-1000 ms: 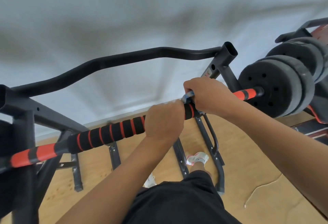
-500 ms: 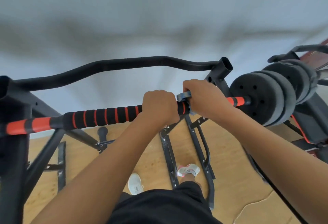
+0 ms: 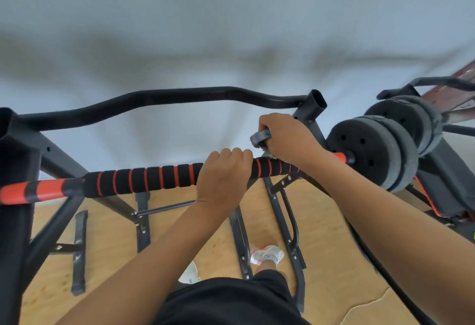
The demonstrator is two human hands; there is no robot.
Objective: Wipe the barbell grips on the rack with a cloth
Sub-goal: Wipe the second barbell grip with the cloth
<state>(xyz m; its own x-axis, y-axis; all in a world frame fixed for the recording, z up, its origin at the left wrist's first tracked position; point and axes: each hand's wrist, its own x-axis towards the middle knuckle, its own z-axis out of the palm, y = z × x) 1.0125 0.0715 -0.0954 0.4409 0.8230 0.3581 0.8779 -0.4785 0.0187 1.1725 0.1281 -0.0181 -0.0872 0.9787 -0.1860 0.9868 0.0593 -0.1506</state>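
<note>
A barbell lies across the rack, its black foam grip ringed with red stripes and its bare ends red. My left hand is curled round the grip near the middle. Just to its right, my right hand clutches a small blue-grey cloth and holds it a little above the grip's right end. Most of the cloth is hidden inside my fist.
Black weight plates sit on the bar's right end. The black rack frame has a curved top bar behind the barbell and uprights at both sides. Below are a wooden floor, rack feet and my shoes. A white wall fills the background.
My right hand with the cloth has lifted slightly off the grip, leaving a short stretch of foam bare between the two hands. The camera has tilted, so the bar sits lower in view.
</note>
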